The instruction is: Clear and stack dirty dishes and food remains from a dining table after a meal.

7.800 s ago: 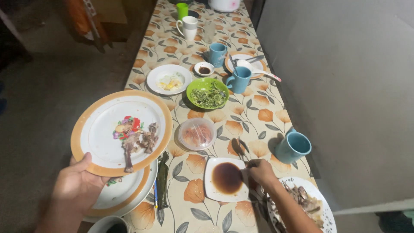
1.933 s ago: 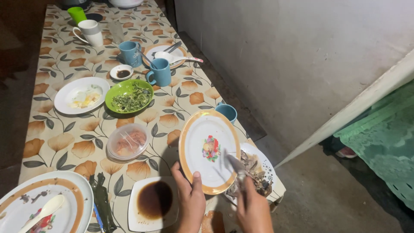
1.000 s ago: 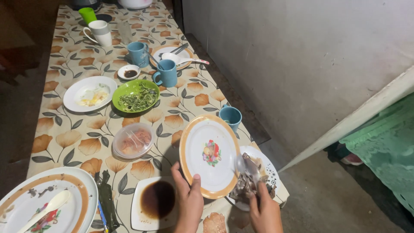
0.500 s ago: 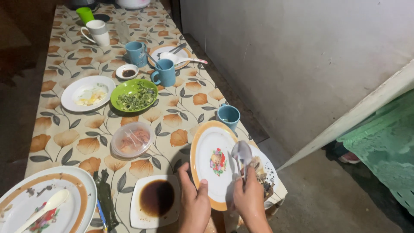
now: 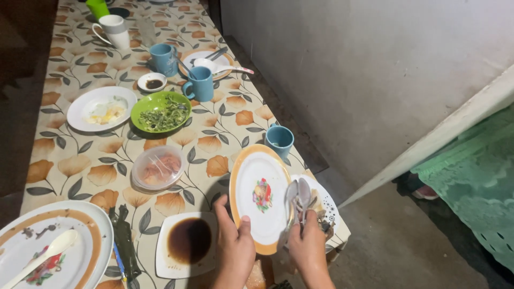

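Head view: left hand (image 5: 234, 247) clamps the tilted orange-rimmed plate (image 5: 261, 195) by its lower rim; right hand (image 5: 307, 247) beside it grips spoons (image 5: 299, 197); likely slick, breakable.

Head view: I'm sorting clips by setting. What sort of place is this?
Probably a home dining spot after a meal: a long table in floral oilcloth against a bare wall, used plates, blue mugs, leftover greens.

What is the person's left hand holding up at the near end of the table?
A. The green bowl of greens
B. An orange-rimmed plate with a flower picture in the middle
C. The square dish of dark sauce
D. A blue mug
B: the left hand grips the lower edge of the tilted orange-rimmed plate, while the right hand holds spoons beside it.
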